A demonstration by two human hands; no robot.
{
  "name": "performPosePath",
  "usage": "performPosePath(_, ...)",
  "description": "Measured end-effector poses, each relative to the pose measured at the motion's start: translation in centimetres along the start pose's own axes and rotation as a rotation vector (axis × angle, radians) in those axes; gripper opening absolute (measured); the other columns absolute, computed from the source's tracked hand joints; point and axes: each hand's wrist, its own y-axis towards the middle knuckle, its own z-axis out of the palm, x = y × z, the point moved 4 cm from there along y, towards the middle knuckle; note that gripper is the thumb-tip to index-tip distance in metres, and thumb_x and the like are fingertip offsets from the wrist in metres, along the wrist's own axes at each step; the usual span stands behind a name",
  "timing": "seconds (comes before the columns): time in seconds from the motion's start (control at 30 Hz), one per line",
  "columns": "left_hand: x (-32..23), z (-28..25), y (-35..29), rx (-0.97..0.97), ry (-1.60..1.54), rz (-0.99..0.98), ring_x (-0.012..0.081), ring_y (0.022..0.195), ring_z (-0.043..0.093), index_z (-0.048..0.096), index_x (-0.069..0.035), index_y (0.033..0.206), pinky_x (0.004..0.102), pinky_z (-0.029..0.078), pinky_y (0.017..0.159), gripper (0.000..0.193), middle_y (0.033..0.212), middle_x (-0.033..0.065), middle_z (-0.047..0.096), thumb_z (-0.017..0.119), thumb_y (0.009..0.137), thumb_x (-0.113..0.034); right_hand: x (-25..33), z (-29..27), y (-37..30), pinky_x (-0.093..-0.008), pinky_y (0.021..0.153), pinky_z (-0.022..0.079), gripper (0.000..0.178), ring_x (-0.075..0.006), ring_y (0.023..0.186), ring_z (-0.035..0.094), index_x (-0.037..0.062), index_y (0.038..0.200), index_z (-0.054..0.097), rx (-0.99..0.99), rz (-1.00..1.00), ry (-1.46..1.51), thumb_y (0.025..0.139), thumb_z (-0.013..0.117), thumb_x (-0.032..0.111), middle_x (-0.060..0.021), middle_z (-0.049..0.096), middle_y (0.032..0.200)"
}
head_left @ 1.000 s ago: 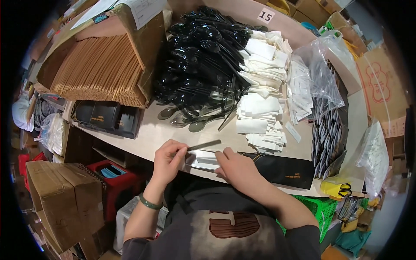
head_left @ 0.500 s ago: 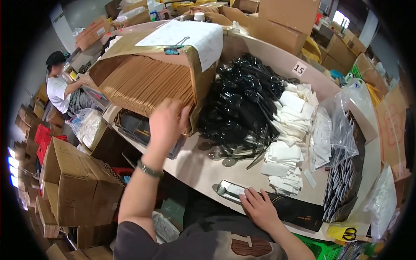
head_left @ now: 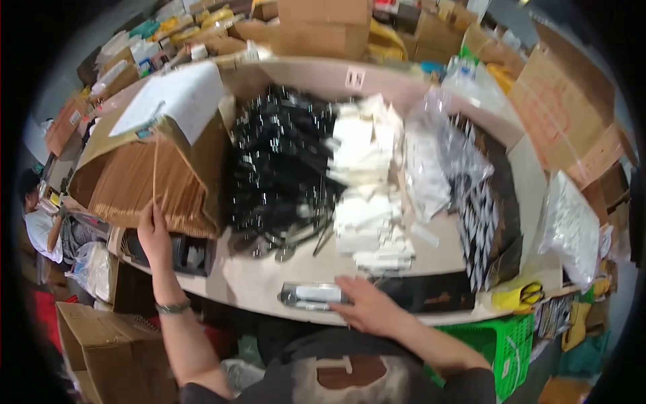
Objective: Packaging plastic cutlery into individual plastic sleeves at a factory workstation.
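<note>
My left hand (head_left: pixel 155 232) is closed in a pinch on the lower end of a thin brown strip (head_left: pixel 156 168), which stands upright in front of an open carton (head_left: pixel 214 161). Tightly packed brown pieces (head_left: pixel 138 178) of the same kind fill that carton. My right hand (head_left: pixel 370 304) lies flat at the table's front edge, fingers stretched over the end of a clear cutlery packet (head_left: pixel 313 294) with something white inside. Under and beside that hand is a long black sleeve (head_left: pixel 431 293). Motion blur hides fine detail.
Behind my hands lie a heap of black plastic spoons (head_left: pixel 282 161), stacks of white packets (head_left: pixel 370 215) and clear bags (head_left: pixel 431 155). A black box of wrapped pieces (head_left: pixel 474 222) stands at the right. Yellow-handled scissors (head_left: pixel 518 296) lie near a green basket (head_left: pixel 494 347).
My left hand has drawn back from the packed pieces in the carton and now holds one thin brown strip. My right hand stays at the packet. The whole view has turned right.
</note>
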Motion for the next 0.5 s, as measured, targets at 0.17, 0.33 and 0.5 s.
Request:
performPosePath(0.17,4.6,1.1,-15.2,0.423,-0.507,-0.406,0.0067,0.078,0.046,0.066,-0.004,0.11,0.0216,0.038,0.07,0.02,0.09,-0.003,0.055,0.055,0.105,-0.021,1.4,-1.8,1.1,-0.0563,0.114,0.031,0.05,-0.0464,0.135,0.041,0.0219,0.129,0.065,0.118,0.129,-0.071,0.08,0.073,0.017,-0.0306,0.04,0.147)
performPosePath(0.33,-2.2,4.4,-17.1,1.034,0.092,-0.12,0.0193,0.08,0.056,0.069,0.002,0.103,0.0277,0.045,0.074,0.016,0.088,0.0083,0.059,0.058,0.092,0.005,0.9,-1.7,0.1,-0.0552,0.115,0.031,0.052,-0.0458,0.136,0.04,0.023,0.13,0.064,0.142,0.151,-0.079,0.08,0.073,0.015,-0.0301,0.038,0.148)
performPosePath(0.5,-3.8,8.6,-19.8,0.974,-0.036,-0.099,0.0277,0.08,0.062,0.068,0.0,0.1,0.0349,0.05,0.074,0.015,0.089,0.0137,0.061,0.071,0.086,-0.006,1.4,0.4,1.2,-0.0538,0.11,0.037,0.053,-0.0461,0.129,0.045,0.0126,0.126,0.061,0.007,0.089,0.028,0.076,0.077,0.016,-0.0305,0.046,0.14)
